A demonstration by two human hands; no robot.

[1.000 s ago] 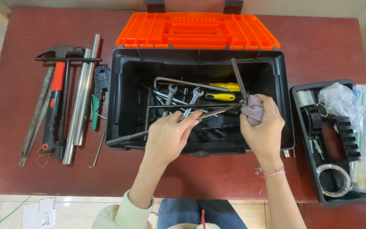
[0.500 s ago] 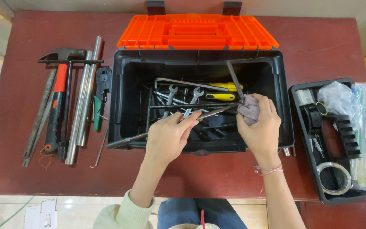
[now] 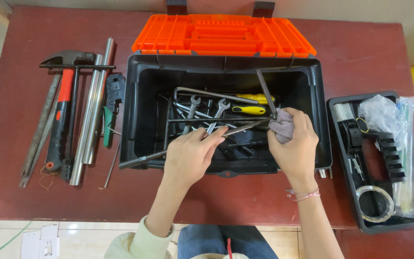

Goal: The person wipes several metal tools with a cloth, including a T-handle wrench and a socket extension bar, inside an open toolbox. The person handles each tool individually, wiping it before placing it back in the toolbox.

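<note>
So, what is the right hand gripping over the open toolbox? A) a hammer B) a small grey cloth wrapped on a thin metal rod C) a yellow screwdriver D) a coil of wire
B: the right hand bunches a grey cloth around a thin metal rod above the black toolbox.

Home workbench, red table (image 3: 39, 211), open black toolbox (image 3: 140, 96), laid-out hammer (image 3: 61, 96)

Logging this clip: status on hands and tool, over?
Left hand fingers grip long metal rod across open black toolbox. Right hand presses grey cloth to the rod's end. Wrenches and yellow screwdrivers lie beneath.
</note>
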